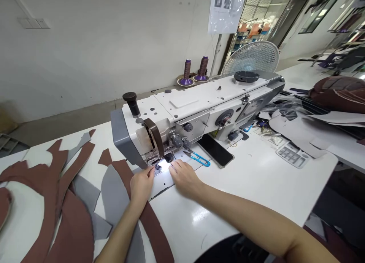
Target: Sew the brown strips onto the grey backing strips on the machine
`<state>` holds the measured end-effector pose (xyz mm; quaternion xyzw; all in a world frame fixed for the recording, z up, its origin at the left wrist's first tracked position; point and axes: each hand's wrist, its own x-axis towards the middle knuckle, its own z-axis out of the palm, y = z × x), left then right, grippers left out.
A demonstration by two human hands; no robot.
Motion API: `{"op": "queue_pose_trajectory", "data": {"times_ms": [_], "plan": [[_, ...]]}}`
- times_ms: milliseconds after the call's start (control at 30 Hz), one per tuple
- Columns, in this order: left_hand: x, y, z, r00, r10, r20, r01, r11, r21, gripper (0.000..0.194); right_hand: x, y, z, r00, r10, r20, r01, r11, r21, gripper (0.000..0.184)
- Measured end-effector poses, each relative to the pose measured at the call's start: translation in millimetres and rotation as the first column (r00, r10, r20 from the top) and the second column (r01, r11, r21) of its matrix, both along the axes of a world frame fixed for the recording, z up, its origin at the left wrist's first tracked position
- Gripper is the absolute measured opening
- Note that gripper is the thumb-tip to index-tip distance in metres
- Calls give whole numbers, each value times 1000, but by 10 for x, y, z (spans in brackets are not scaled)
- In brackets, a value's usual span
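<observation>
Both my hands are at the sewing end of a white-and-grey sewing machine (185,107), beside its lit presser foot (157,167). On the near left of the foot, my left hand (142,185) has thumb and index finger pinched together; whatever they hold is too small to make out. To the right of the light, my right hand (184,177) has its fingers curled and closed, and anything inside is hidden. Blue thread snips (201,159) lie just behind my right hand. A long brown strip (155,227) of material passes under my left wrist.
Brown and grey cut pieces (76,221) cover the table's left side. Behind the snips lies a black phone (218,150). A calculator (292,155) and scraps (302,131) are at the right. Two thread cones (203,69) and a fan (252,57) stand behind the machine.
</observation>
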<state>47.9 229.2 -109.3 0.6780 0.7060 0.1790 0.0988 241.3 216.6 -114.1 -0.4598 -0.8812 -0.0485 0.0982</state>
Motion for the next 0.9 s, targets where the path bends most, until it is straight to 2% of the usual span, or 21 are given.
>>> {"op": "queue_pose_trajectory", "data": {"times_ms": [400, 600, 900], "plan": [[-1, 19, -10, 1000, 14, -15, -14, 1000, -12, 28, -4, 9, -16, 999, 5, -31, -5, 1000, -6, 22], [12, 16, -41, 1000, 21, -19, -20, 999, 25, 27, -2, 0, -12, 999, 4, -36, -4, 1000, 1, 22], [35, 8, 25, 999, 22, -24, -22, 1000, -15, 28, -12, 8, -25, 1000, 5, -29, -5, 1000, -1, 22]]}}
